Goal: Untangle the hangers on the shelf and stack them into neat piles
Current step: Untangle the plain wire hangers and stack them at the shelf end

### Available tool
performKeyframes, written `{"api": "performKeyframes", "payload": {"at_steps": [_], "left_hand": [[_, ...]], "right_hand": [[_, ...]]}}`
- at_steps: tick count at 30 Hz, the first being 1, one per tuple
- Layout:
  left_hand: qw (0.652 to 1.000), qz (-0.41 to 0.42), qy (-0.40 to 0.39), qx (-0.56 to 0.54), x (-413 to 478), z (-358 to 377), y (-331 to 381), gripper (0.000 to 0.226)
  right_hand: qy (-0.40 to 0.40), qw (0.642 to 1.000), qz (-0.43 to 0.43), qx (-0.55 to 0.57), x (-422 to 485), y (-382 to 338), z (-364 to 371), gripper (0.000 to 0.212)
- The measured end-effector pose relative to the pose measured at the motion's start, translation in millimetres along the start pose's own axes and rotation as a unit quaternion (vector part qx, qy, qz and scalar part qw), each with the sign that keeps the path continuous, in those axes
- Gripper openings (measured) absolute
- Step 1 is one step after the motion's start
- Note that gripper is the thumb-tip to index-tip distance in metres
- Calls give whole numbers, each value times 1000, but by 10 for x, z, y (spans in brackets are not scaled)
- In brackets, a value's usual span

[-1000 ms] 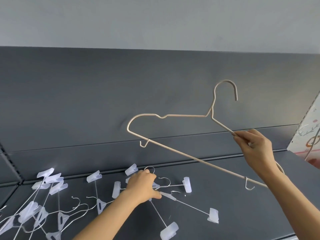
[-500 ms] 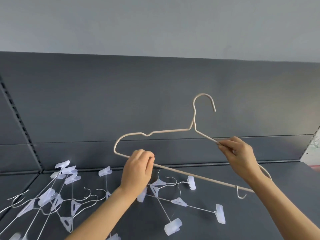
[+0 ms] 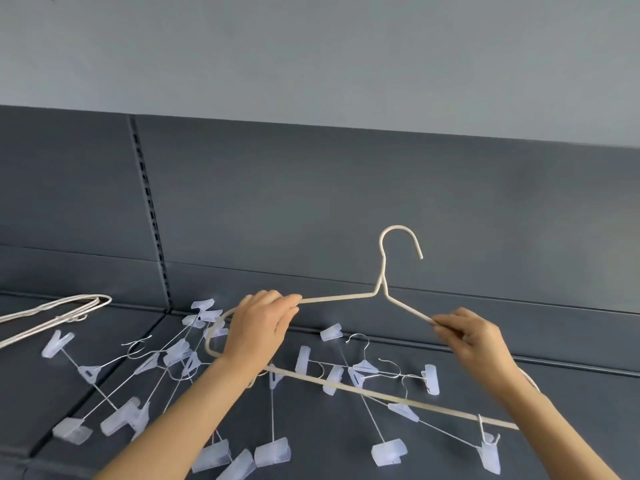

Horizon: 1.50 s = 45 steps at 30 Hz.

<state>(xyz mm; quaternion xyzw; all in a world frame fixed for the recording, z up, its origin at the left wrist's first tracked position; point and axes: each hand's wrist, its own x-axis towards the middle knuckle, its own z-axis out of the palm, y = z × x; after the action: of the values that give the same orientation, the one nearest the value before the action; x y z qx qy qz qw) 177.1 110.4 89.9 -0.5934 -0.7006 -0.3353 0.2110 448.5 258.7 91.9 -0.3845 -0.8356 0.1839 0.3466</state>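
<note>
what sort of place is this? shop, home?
Probably a shop or stockroom: a dark shelf with a slotted upright in its back panel, strewn with clip hangers, a pile of cream hangers at left.

Nothing you can read here: no text, label, brand or number on the hangers (image 3: 339, 298) or the shelf (image 3: 571, 403).

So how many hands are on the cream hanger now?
2. The left hand grips the cream hanger on its left shoulder wire; the right hand pinches the right shoulder wire, below the hook.
</note>
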Motion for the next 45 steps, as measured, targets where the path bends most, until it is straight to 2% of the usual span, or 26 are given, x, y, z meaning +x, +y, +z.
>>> {"api": "performKeyframes", "payload": {"at_steps": [6,11,15,20,24,32,37,42,45], "left_hand": [[998,-55,7,9,-320,-428,-456,9],[992,-123,9,18,-751,-983,-1197,16],[979,-203,11,14,-1152,-1488,-1993,20],[959,-282,29,30,-1597,-2078,-2957,23],[930,-363,29,45,-1868,-2448,-3606,25],[867,-493,10,66,-2207,-2841,-4507,25],[844,-534,4,41,-2195,-2851,-4899,24],[822,-567,-48,41,-2084,-2736,-5242,22],[810,-579,-81,38,-2020,-2630,-5418,33]], "right_hand": [[7,999,-22,-24,106,-577,453,13],[-19,998,-35,-40,145,-1356,1104,18],[-16,996,-63,-67,106,-2090,1726,21],[-38,989,-86,-112,12,-2949,2549,35],[-69,990,-91,-83,-53,-3461,3067,36],[-160,983,-81,-44,-53,-4029,3756,34],[-191,976,-96,-43,123,-4202,4103,33],[-215,969,-117,-20,380,-4316,4501,25],[-228,967,-116,-6,542,-4339,4736,27]]}}
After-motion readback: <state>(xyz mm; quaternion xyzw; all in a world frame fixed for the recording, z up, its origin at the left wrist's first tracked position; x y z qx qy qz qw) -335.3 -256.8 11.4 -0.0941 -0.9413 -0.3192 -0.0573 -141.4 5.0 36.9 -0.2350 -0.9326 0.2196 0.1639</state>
